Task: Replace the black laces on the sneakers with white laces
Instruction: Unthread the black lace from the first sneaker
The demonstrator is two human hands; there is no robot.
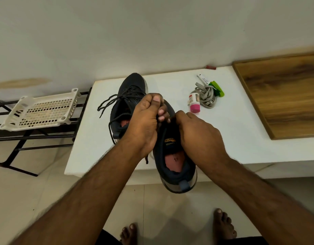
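Two sneakers sit on the counter in our head view. We hold the near sneaker at the counter's near edge, our left hand and right hand both pinching at its black lace. The far sneaker keeps its black lace. White laces lie unused to the right. We judge we've barely begun.

dim, soft light; edges warped
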